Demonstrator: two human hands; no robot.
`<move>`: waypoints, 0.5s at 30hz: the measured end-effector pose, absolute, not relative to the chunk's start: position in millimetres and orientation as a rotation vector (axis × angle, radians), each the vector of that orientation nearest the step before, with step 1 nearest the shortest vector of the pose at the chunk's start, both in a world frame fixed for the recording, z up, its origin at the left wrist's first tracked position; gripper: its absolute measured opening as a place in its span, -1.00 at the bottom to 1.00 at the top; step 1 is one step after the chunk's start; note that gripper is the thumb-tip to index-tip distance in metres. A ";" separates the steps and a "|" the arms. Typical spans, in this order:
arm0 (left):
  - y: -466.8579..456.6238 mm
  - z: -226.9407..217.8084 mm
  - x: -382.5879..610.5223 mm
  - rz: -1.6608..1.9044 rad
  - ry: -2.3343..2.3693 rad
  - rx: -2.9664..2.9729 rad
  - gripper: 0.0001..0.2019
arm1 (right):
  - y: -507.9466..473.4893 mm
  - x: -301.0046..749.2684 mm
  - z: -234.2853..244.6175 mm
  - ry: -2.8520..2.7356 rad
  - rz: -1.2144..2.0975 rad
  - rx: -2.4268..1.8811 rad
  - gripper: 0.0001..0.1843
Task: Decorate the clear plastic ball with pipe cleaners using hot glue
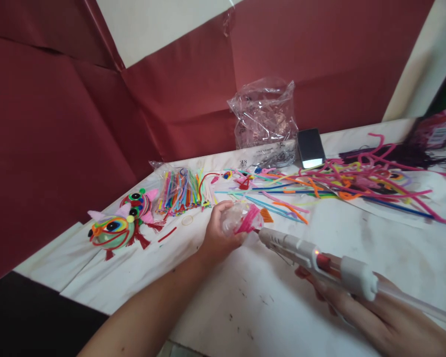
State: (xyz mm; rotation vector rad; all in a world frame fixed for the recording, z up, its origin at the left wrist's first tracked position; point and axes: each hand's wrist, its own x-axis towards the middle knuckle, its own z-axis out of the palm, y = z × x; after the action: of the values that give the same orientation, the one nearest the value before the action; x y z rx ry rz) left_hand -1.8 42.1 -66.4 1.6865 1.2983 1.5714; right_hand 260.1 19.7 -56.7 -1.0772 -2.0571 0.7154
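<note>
My left hand (pixel 221 230) is wrapped round a clear rounded plastic piece (pixel 233 218) with pink pipe cleaner strips (pixel 250 219) on its right side. In my right hand (pixel 342 292) is a white hot glue gun (pixel 301 250), held by its handle. Its nozzle points left and reaches the pink strips, though contact is hard to make out. A small light glows on the gun's side, and a clear glue stick (pixel 412 300) sticks out of its back. Just behind the held piece lies a small orange piece (pixel 266 215).
Two decorated animal-face ornaments (pixel 113 230) sit at the left. A bag of colourful pipe cleaners (pixel 182 191) lies behind my left hand. Loose pipe cleaners (pixel 357 181) tangle at the right. Against the red backing stand a clear plastic bag (pixel 265 119) and a dark box (pixel 311 148).
</note>
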 end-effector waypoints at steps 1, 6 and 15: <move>41.8 -65.8 -1.3 1.572 1.307 1.685 -0.35 | 19.7 260.3 -57.3 -2.045 0.706 -1.105 -0.42; 40.7 -62.7 1.5 1.554 1.335 1.724 -0.35 | 20.8 260.3 -61.9 -2.043 0.636 -1.128 -0.39; 41.7 -63.7 2.2 1.562 1.322 1.739 -0.35 | 21.0 262.0 -60.3 -2.096 0.634 -1.068 -0.42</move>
State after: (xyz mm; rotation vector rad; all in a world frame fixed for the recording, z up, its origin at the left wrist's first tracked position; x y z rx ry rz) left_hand 2.2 41.7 -63.7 1.7394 1.3224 1.5623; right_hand 262.0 21.0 -60.3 -1.0679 -2.0961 0.6343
